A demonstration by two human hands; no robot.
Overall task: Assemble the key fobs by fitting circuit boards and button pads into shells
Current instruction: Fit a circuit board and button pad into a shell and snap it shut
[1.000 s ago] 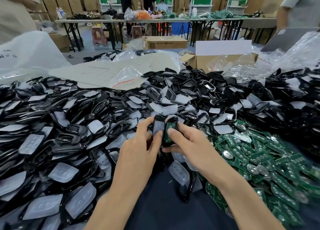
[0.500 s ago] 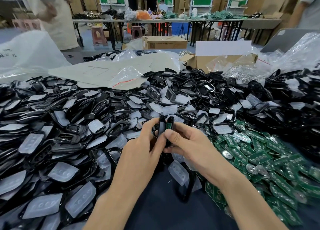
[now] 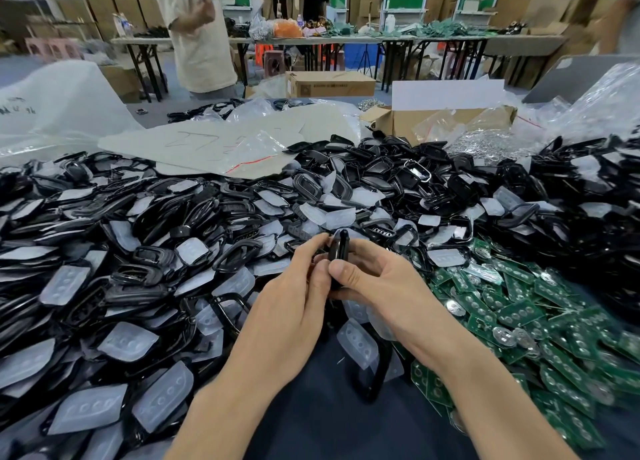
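This is a warehouse room, with long folding tables and a brown cardboard box at the far side. Nearer, a table under dark blue cloth is heaped with parts. Glossy black plastic shell frames and translucent white rubber button pads cover the left and far side. Small green circuit boards spill along the right.

Near the middle, just above the heap, a slim black plastic key fob shell stands on edge between 2 hands. The left hand pinches it from the left with curled fingers. The right hand wraps it from the right, thumb across the near edge. Each grip is clamped on the fob.

It looks to me like the closing squeeze. Done well, pressure would run evenly along the seam with the halves lined up, so nothing inside shifts. Whether the seam has shut, I cannot tell. Both forearms come in from the near edge and angle inward to meet.
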